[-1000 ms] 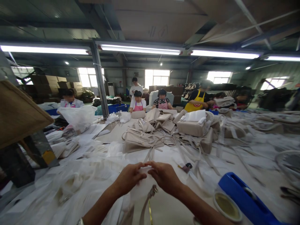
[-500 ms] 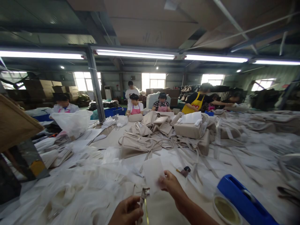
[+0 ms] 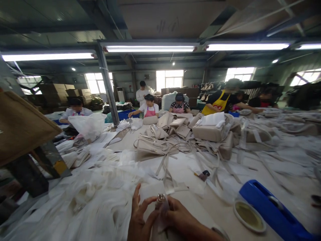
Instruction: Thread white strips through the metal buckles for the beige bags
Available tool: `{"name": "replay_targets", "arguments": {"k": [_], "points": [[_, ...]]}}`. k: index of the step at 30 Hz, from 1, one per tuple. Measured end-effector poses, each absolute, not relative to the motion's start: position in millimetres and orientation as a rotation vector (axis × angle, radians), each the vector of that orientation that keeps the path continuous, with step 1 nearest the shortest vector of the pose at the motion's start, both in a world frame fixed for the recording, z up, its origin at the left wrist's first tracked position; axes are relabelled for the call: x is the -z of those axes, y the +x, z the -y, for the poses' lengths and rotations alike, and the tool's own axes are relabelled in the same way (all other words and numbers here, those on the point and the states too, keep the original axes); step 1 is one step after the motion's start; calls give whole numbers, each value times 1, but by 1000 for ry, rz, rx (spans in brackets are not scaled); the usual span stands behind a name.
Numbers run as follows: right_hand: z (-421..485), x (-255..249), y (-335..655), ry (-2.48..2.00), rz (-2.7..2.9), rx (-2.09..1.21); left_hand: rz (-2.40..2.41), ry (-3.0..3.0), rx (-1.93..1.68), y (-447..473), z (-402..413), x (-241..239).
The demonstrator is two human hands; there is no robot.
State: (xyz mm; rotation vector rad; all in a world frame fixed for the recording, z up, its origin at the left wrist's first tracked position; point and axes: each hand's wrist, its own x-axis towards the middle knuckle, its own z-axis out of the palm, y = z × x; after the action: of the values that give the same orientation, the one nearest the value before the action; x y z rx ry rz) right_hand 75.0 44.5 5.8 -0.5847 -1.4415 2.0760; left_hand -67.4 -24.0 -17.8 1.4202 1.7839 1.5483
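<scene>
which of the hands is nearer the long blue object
Right. The right hand is to the left of the long blue object; the left hand is farther left.

A shiny metal buckle (image 3: 161, 197) pokes out beyond a thin, whitish, translucent sheet (image 3: 164, 212).

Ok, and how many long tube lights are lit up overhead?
4. One tube light is at the far left, a second right of the pillar, a third further right, and a fourth cut off by the right edge. Others may be hidden.
</scene>
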Motion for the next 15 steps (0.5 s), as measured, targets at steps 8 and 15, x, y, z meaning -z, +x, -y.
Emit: {"name": "replay_targets", "arguments": {"k": [8,15], "points": [[-44,-13,93,-638,1785,-1778,-1086,671,-1486,-57,22,13],[-54,-25,104,-860,1998,-1153,-1077,791,-1442,-56,15,3]]}}
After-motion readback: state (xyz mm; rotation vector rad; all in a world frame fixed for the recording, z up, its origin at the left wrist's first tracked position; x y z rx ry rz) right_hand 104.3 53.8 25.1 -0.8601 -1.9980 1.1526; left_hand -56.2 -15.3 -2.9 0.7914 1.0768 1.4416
